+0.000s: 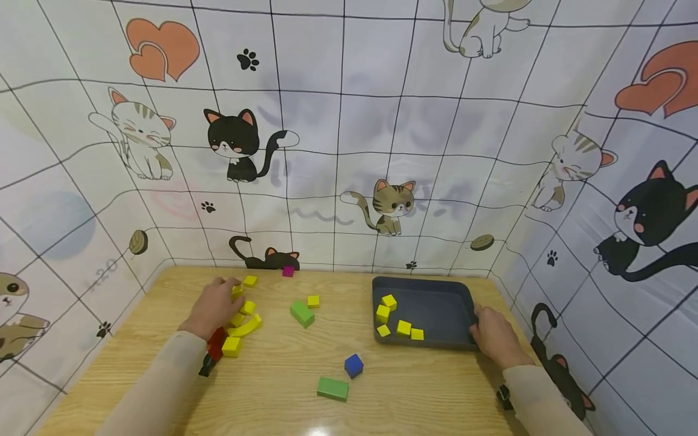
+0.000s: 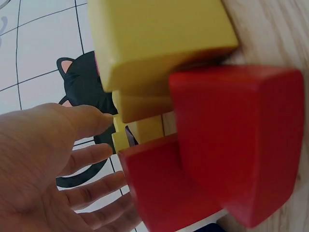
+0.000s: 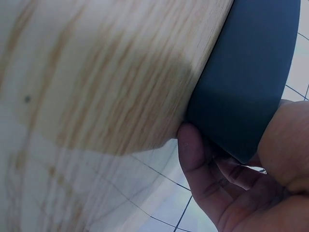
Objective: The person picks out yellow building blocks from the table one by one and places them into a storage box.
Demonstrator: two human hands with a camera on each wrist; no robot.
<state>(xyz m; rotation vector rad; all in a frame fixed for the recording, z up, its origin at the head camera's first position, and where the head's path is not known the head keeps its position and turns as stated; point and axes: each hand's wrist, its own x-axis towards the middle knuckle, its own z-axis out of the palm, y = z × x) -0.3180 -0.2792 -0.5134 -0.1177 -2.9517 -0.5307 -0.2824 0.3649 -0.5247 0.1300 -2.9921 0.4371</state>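
My left hand reaches over a cluster of yellow blocks at the table's left. In the left wrist view its fingers are spread and fairly straight, the tips close to a small yellow block; contact is unclear. Red blocks and a larger yellow block stand near that wrist. A curved yellow block and a yellow cube lie beside the hand. My right hand grips the right rim of a dark grey tray. Several yellow cubes sit in the tray's left part.
Between the hands lie a green block and a yellow cube. Nearer the front are a blue cube and another green block. A magenta cube sits at the back edge, by the cat-patterned wall covering.
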